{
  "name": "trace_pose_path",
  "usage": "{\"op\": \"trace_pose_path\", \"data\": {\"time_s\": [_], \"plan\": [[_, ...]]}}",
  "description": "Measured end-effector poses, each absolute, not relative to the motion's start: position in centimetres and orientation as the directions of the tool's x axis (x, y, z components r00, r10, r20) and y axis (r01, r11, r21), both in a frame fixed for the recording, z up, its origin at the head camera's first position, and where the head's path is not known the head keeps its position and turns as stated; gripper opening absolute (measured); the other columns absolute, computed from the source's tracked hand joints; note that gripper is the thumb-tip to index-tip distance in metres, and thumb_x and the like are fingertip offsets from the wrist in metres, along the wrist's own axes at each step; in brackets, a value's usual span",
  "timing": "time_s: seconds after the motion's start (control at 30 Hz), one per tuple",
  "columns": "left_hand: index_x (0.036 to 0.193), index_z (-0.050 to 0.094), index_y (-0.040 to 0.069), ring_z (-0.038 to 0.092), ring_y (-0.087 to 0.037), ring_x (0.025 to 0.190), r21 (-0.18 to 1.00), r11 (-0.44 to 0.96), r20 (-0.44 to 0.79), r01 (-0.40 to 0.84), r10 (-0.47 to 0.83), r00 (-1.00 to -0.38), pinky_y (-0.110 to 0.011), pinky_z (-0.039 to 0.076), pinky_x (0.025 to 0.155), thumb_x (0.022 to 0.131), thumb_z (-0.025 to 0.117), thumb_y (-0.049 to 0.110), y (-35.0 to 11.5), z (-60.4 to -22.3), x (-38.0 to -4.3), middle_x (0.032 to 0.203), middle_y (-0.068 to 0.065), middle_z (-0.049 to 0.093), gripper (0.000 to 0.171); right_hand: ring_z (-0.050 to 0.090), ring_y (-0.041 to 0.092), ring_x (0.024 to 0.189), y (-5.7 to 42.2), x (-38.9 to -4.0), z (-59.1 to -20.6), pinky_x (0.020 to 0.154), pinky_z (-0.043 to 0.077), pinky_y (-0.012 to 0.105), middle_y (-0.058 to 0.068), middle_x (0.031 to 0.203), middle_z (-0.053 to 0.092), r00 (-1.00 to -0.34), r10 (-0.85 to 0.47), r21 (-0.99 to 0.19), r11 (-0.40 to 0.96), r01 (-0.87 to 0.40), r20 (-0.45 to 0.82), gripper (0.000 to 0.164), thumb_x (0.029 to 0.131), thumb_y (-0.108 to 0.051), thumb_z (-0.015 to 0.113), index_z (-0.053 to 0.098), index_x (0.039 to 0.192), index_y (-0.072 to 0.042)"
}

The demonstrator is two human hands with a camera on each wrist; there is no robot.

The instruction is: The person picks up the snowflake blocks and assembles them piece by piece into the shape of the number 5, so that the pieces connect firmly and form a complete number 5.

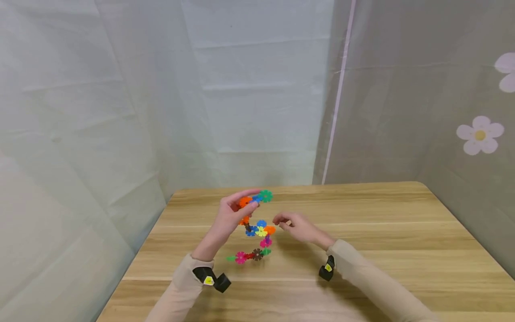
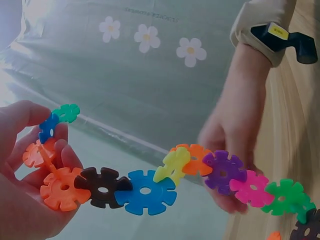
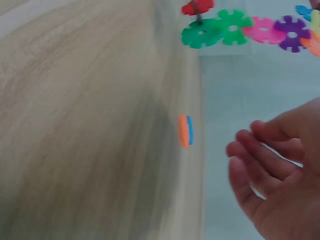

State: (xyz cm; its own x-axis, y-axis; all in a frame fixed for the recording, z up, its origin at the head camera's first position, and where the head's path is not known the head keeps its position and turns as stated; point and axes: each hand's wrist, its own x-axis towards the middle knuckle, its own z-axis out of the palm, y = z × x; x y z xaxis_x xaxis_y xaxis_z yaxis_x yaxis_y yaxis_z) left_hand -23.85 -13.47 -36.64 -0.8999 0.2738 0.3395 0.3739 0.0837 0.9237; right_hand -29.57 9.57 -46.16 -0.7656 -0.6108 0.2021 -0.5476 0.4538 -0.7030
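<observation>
A chain of interlocking plastic flower discs point(image 2: 135, 202) in many colours hangs in a winding line from my left hand point(image 1: 229, 217). That hand pinches the blue disc point(image 2: 47, 129) near the chain's upper end between thumb and fingers, and a green disc point(image 1: 265, 196) sticks out past the fingertips. Lower down, the chain curves through yellow, purple and pink discs to a green end. To its right is my right hand point(image 1: 299, 227), fingers loosely bent with nothing in them. The right wrist view shows this hand point(image 3: 280, 170) apart from the chain.
An orange disc point(image 3: 183, 131) and a blue one lie on the wooden table point(image 1: 362, 250), seen edge-on in the right wrist view. Pale curtains point(image 1: 257, 112) stand behind the table and on both sides. Each wrist wears a black camera strap.
</observation>
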Motion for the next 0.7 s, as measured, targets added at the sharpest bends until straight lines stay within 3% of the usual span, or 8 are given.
{"op": "trace_pose_path", "data": {"time_s": [0.1,0.23,0.3,0.43,0.53,0.7], "plan": [[0.127,0.062,0.009,0.054,-0.016,0.067,0.927,0.089,0.333,0.364,0.253,-0.909,-0.02,0.047,0.056,0.094,0.063,0.016,-13.5,-36.6,-23.8,0.086,0.002,0.063,0.034,0.063,0.023,0.106,9.1,-29.6,-46.8,0.09,0.054,0.036,0.011,0.117,0.067,-0.743,-0.653,-0.652,0.502,-0.568,0.145,0.026,0.097,-0.006,0.05,0.063,0.12,-0.003],[0.127,0.063,0.01,0.055,-0.017,0.069,0.928,0.094,0.333,0.362,0.234,-0.914,-0.02,0.046,0.055,0.094,0.064,0.016,-13.5,-36.6,-23.8,0.095,-0.009,0.065,0.034,0.062,0.019,0.094,8.5,-29.7,-47.4,0.086,0.054,0.036,0.011,0.109,0.067,-0.7,-0.709,-0.592,0.527,-0.61,0.09,0.024,0.096,-0.005,0.052,0.062,0.117,-0.001],[0.127,0.063,0.01,0.055,-0.017,0.068,0.927,0.096,0.334,0.362,0.228,-0.915,-0.02,0.046,0.055,0.094,0.064,0.016,-13.6,-36.6,-23.8,0.097,-0.012,0.065,0.034,0.063,0.022,0.097,8.1,-29.8,-47.5,0.09,0.054,0.037,0.014,0.112,0.067,-0.67,-0.738,-0.553,0.525,-0.647,0.084,0.023,0.095,-0.004,0.053,0.063,0.116,0.0],[0.126,0.063,0.011,0.054,-0.018,0.067,0.925,0.097,0.339,0.367,0.223,-0.914,-0.02,0.045,0.054,0.093,0.064,0.017,-13.5,-36.6,-23.8,0.088,-0.004,0.064,0.033,0.052,0.037,0.125,7.5,-29.7,-47.7,0.11,0.039,0.051,0.024,0.138,0.052,-0.647,-0.761,-0.458,0.561,-0.69,0.043,0.014,0.095,-0.008,0.054,0.066,0.094,-0.002],[0.127,0.063,0.009,0.051,-0.015,0.064,0.92,0.085,0.353,0.383,0.246,-0.903,-0.023,0.042,0.05,0.093,0.064,0.016,-13.5,-36.7,-23.8,0.088,0.0,0.064,0.034,0.038,0.044,0.136,7.1,-29.5,-48.0,0.115,0.028,0.057,0.024,0.151,0.035,-0.658,-0.753,-0.397,0.61,-0.686,-0.019,0.021,0.098,-0.016,0.054,0.066,0.085,-0.005],[0.127,0.062,0.008,0.047,-0.015,0.061,0.92,0.073,0.354,0.386,0.27,-0.895,-0.026,0.037,0.046,0.093,0.064,0.015,-13.4,-36.9,-23.8,0.086,-0.002,0.061,0.035,0.03,0.042,0.14,6.7,-29.2,-48.4,0.112,0.026,0.064,0.014,0.156,0.031,-0.675,-0.729,-0.363,0.662,-0.656,-0.11,0.03,0.101,-0.027,0.049,0.062,0.123,-0.011]]}}
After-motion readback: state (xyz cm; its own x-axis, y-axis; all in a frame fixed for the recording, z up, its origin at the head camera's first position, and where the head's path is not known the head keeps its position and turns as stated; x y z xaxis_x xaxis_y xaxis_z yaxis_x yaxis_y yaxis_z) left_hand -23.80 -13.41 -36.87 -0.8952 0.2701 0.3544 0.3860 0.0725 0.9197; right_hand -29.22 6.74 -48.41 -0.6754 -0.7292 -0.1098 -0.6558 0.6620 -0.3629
